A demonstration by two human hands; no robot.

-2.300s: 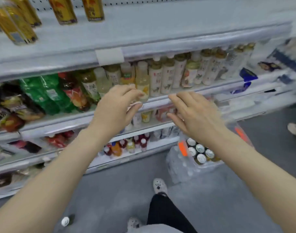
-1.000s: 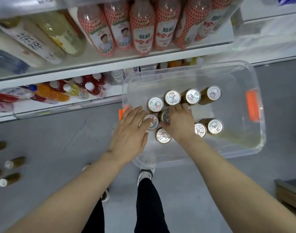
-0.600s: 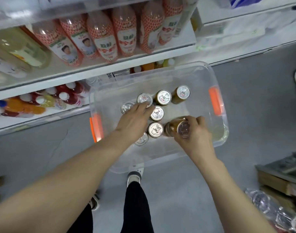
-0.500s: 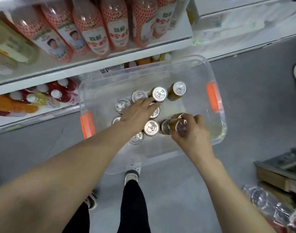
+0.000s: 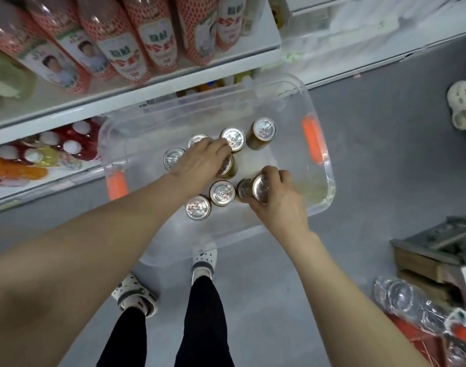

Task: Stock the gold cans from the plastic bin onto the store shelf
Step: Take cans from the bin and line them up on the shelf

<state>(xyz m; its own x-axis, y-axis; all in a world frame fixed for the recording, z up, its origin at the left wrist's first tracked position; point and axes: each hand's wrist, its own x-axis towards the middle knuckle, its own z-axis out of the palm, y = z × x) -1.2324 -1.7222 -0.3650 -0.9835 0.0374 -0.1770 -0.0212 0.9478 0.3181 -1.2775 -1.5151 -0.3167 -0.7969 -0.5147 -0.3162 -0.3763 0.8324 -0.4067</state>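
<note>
A clear plastic bin (image 5: 316,205) with orange handles sits on the grey floor below the store shelf (image 5: 147,94). Several gold cans (image 5: 262,135) with silver tops stand upright inside it. My right hand (image 5: 277,200) is shut on two gold cans (image 5: 255,189) held side by side, tilted, near the bin's right front. My left hand (image 5: 200,162) reaches into the middle of the bin, its fingers closed around another gold can (image 5: 228,166) that is mostly hidden under the palm.
Red-patterned bottles (image 5: 126,46) line the shelf above the bin; small capped bottles (image 5: 46,152) fill the lower shelf at left. My feet (image 5: 204,260) stand just before the bin. A wooden crate (image 5: 433,255) and wrapped bottles (image 5: 411,300) lie at right; someone's shoe (image 5: 463,107) is far right.
My hands dropped from the shelf into the bin. The right hand took hold of two cans and tilted them; the left hand moved onto a can in the middle.
</note>
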